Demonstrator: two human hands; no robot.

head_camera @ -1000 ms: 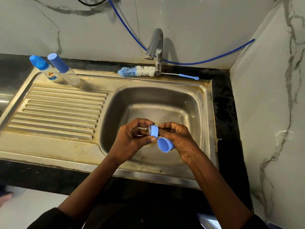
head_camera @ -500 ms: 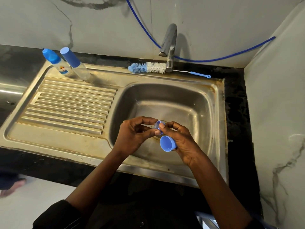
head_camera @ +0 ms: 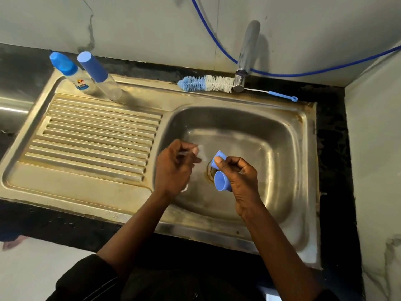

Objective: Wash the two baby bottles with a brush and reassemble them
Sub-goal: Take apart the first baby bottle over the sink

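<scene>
Bottle cap [head_camera: 222, 181] and ring [head_camera: 219, 157] in curled right grip [head_camera: 240, 179]; teat [head_camera: 201, 153] in pinching left grip [head_camera: 173, 170].

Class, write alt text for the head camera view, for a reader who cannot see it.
Over a steel sink basin, a person's left grip pinches a small clear piece while the right grip holds a blue ring and blue cap. Two capped bottles stand at the drainboard's back; a bottle brush lies beside the tap.

Left hand [head_camera: 173, 170] pinches clear teat [head_camera: 201, 152]; right hand [head_camera: 240, 179], just apart, grips blue ring [head_camera: 219, 158], cap [head_camera: 222, 181].
</scene>
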